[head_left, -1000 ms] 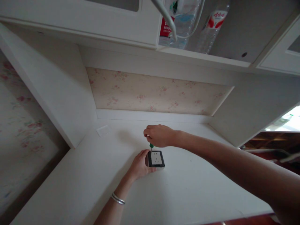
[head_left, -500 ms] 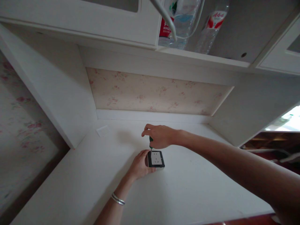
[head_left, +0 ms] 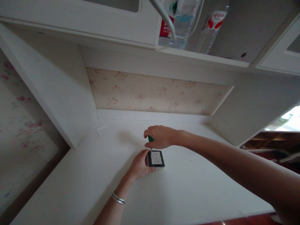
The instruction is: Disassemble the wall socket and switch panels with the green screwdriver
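Note:
A square wall socket, white face in a dark frame, lies flat on the white desk. My left hand grips its left edge, thumb on the near corner, a silver bangle on that wrist. My right hand hovers just above the socket, fingers closed around a green-handled screwdriver. The screwdriver stands nearly upright with its tip at the socket's upper left corner. Most of the handle is hidden in my fist.
A small white plate lies at the desk's back left corner. Side panels wall the desk in on both sides. A shelf above holds water bottles, with cabinet doors to the left. A cable hangs at the top.
My right hand has shifted its grip round the screwdriver handle, fingers curling and turning slightly. The socket and my left hand have stayed put.

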A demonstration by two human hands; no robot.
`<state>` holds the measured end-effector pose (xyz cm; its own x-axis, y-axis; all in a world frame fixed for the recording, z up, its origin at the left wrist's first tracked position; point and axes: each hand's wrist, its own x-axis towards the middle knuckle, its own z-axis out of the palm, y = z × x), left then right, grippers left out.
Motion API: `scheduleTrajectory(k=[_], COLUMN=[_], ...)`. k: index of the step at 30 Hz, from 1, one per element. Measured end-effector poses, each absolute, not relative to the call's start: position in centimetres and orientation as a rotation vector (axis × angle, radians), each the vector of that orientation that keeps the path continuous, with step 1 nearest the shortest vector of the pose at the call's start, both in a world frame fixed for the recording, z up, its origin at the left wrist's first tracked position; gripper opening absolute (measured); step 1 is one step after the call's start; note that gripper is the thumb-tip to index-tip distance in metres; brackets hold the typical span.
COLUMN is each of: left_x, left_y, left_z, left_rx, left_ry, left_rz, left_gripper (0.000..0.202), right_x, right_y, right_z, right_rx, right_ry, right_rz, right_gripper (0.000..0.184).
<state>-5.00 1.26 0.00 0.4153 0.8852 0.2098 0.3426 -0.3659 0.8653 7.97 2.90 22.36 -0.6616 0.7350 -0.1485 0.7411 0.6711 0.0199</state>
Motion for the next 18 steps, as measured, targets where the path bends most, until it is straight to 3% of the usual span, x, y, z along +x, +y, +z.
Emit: scheduleTrajectory(k=[3,18], left_x=[-5.0,-4.9], left_y=[1.3,0.9], left_z=[-0.2,0.3], left_rx=[1.947,1.978], left_ry=[1.037,1.099], left_rz=[0.933,0.922], left_gripper=[0.082,0.076], right_x=[8.4,14.4], right_y=[2.7,0.5], right_z=[22.2,22.3], right_rx=[1.195,1.674], right_ry=[2.784,2.618], right_rz=[-0.082,-0.01], right_gripper=[0.023,0.016])
